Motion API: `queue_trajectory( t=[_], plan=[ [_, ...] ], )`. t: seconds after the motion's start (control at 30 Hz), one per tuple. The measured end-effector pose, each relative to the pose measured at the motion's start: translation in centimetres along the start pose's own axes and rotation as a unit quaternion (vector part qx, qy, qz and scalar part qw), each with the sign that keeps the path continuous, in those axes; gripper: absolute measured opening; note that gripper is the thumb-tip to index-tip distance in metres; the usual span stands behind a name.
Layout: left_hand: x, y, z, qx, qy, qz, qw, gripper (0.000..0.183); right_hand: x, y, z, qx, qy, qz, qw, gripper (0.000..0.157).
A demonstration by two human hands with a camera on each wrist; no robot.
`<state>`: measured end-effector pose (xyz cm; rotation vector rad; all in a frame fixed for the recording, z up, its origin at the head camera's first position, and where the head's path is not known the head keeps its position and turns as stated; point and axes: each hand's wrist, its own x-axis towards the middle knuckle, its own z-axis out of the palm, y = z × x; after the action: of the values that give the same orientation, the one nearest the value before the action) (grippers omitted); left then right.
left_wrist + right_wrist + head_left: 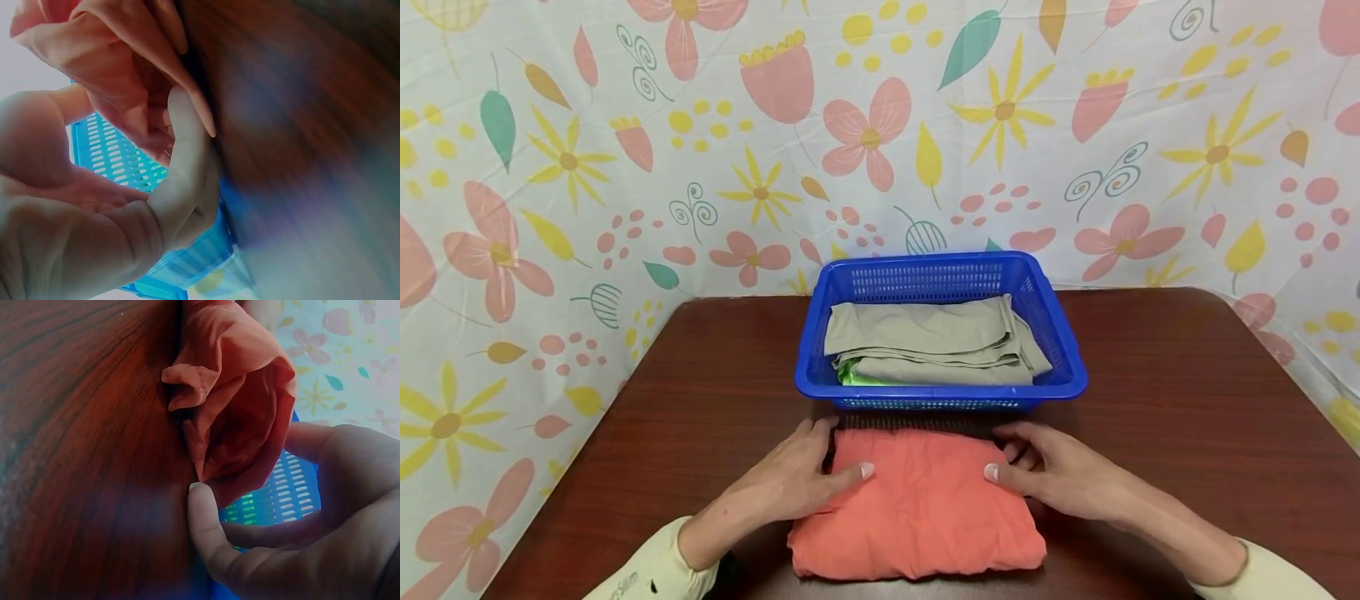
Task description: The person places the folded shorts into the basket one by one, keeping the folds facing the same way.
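Note:
A folded coral-orange cloth [917, 508] lies on the table at the near middle, with its layered, gaping side edges visible in both wrist views. At its left side my left hand [793, 475] has the thumb on top, while a fingertip tucks into the lower edge in the left wrist view. My right hand [1060, 471] holds the opposite side, thumb on top and curled fingers at the edge; in the right wrist view one fingertip touches the bottom layer. Just beyond the cloth stands a blue plastic basket [808, 367] with folded grey-beige cloth [925, 329] inside.
Some bright green material [857, 377] shows beneath the grey-beige cloth in the basket. The dark brown wooden table [1157, 400] extends to both sides. A white curtain with a flower print [880, 192] hangs behind and to the left of it.

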<state>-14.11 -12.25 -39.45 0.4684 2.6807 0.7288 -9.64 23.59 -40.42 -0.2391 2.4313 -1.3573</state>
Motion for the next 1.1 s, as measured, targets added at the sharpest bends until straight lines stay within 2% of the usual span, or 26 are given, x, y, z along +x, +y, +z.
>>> queue_trajectory(
  t=[0.27, 0.6, 0.87, 1.1],
  plan=[
    [0.0, -0.1, 0.0, 0.002, -0.024, -0.008, 0.9997, 0.090, 0.3, 0.3, 0.2, -0.013, 0.003, -0.040, 0.999, 0.062],
    [0.3, -0.3, 0.4, 0.007, -0.015, -0.001, 0.9999, 0.086, 0.9, 0.2, 0.4, -0.048, -0.002, -0.076, 0.996, 0.067],
    [0.5, -0.3, 0.3, 0.008, -0.008, 0.019, 0.9998, 0.077, 1.5, -0.1, 0.9, -0.131, 0.023, -0.084, 0.988, 0.048],
    [0.7, -0.4, 0.3, 0.000, -0.004, 0.047, 0.9989, 0.066, 1.6, 0.0, 1.2, -0.146, 0.044, -0.104, 0.983, 0.040]
  ],
)
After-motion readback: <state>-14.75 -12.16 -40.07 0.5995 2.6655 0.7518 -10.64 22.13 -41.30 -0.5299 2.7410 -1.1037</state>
